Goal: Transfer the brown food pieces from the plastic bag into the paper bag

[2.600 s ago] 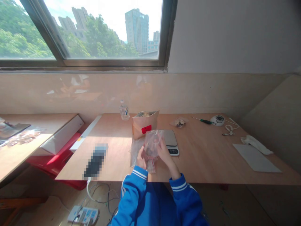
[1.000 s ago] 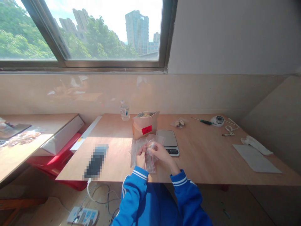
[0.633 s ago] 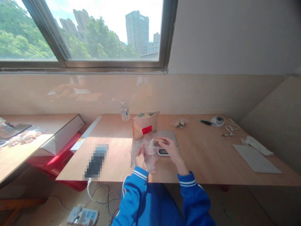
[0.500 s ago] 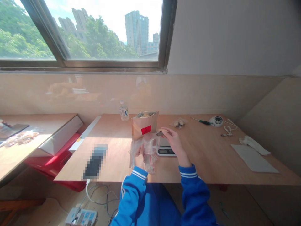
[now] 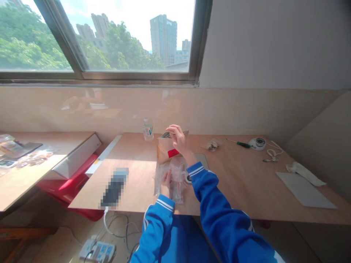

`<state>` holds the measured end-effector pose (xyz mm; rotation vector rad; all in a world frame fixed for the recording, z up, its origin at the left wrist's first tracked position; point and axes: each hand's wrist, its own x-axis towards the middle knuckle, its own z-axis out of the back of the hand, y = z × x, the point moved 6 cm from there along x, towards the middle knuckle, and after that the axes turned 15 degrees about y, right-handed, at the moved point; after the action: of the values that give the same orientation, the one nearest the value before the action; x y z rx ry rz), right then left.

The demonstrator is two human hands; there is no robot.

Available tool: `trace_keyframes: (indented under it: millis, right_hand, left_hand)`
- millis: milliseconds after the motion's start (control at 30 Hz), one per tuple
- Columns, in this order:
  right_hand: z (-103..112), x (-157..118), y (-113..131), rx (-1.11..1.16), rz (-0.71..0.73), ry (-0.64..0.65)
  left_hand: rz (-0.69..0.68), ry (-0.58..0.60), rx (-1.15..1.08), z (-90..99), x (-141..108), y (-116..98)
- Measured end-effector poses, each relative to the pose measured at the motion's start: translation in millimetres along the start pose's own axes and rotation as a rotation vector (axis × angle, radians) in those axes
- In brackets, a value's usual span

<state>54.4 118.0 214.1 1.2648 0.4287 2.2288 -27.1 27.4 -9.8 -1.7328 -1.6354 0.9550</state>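
Note:
Over the mouth of the upright brown paper bag (image 5: 163, 149) with a red label is my right hand (image 5: 178, 139). Its fingers are stretched out toward the left, and no piece shows in them. My left hand (image 5: 165, 182) pinches a clear plastic zip bag (image 5: 178, 168), lying among other clear bags (image 5: 178, 191) in front of the paper bag. Partly covered by my right sleeve is a white digital scale (image 5: 202, 159). The contents deep in the paper bag are hidden.
A water bottle (image 5: 148, 130) stands behind the paper bag. A small bag of pieces (image 5: 212, 145), a screwdriver (image 5: 242, 144), a dome camera (image 5: 258, 143) and grey paper (image 5: 304, 190) lie to the right. A blurred phone (image 5: 113, 188) with a cable is at left.
My right hand has moved from above the scale, up and left to the paper bag's mouth. The dark piece it held no longer shows. My left hand stays on the plastic bags.

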Motion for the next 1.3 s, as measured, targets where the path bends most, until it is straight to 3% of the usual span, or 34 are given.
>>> trace_keyframes:
  millis: [433,500,567,700,800,900,1000,1100,1200,1300]
  right_hand:
    - [-3,-11,8,-0.235,-0.068,0.310]
    - [10,-12,16,-0.229,-0.094,0.253]
    - [28,-21,20,-0.217,-0.157,0.111]
    - [47,-83,12,-0.118,-0.390,-0.204]
    - [28,-151,-4,0.074,-0.671,-0.300]
    - [-2,-198,-14,0.385,-0.820,-0.253]
    - [-7,-211,-16,0.563,-0.836,-0.229]
    - [14,-214,-20,0.539,-0.873,-0.317]
    - [30,-216,-21,0.529,-0.873,-0.358]
    - [31,-222,-19,0.522,-0.858,-0.368]
  left_hand:
    - [0.095,-0.034,0.118,0.9,0,-3]
    - [0.103,-0.041,0.140,0.4,-1,-4]
    - [0.092,-0.035,0.157,-0.8,-3,-6]
    - [0.074,0.010,0.184,-4.3,-6,-8]
    - [0.080,0.089,0.209,-11.4,-7,-8]
    - [0.096,0.204,0.242,-24.7,-8,-12]
    - [0.109,0.327,0.336,-40.1,-11,-21]
    - [0.071,0.425,0.510,-53.1,-15,-37]
    - [0.100,0.451,0.584,-61.3,-21,-47]
    - [0.209,0.460,0.503,-70.9,-27,-44]
